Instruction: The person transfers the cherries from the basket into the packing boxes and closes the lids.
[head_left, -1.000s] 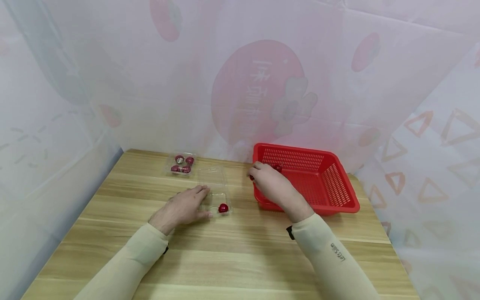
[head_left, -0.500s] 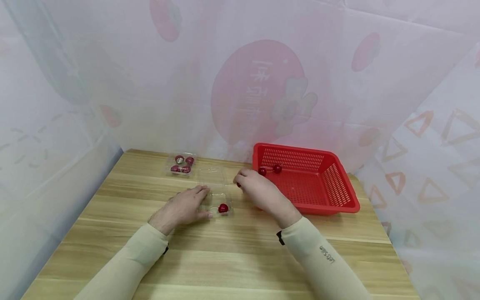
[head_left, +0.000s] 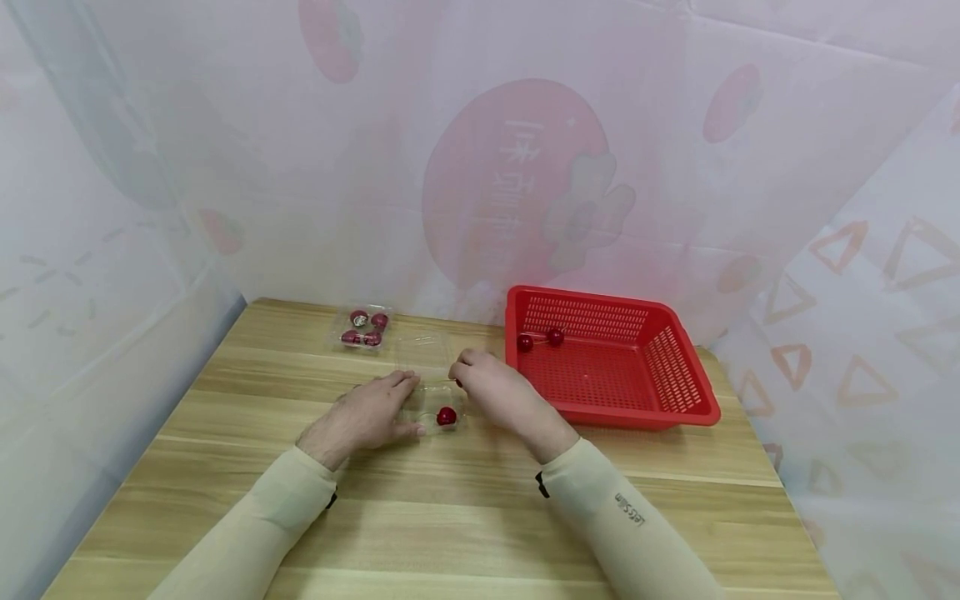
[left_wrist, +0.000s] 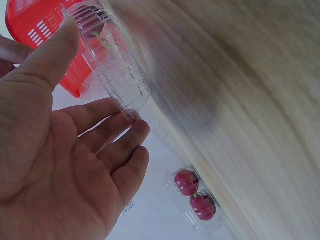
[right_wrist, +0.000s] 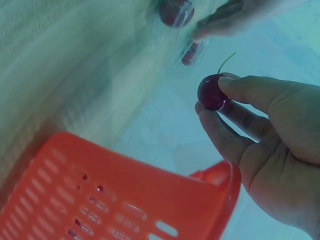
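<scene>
My right hand [head_left: 461, 371] pinches a dark red cherry [right_wrist: 210, 91] by thumb and fingers, its green stem pointing up. It hovers just over the far edge of an open clear plastic clamshell box [head_left: 433, 392] on the wooden table [head_left: 480, 508]. One cherry [head_left: 447, 416] lies in the box's near half. My left hand [head_left: 412, 406] lies flat on the table, its straight fingers [left_wrist: 122, 122] touching the box's left side. In the left wrist view the thumb [left_wrist: 57, 47] rests against the clear box [left_wrist: 112, 65].
A red slotted basket [head_left: 585, 292] stands right of the box and holds two cherries [head_left: 525, 342] [head_left: 554, 337]. A second clear box [head_left: 365, 327] with several cherries sits at the table's far left. Printed plastic sheeting surrounds the table.
My right hand has moved left from the basket's near-left corner to the clear box, carrying a cherry. Two cherries in the basket became visible. The left hand stayed still.
</scene>
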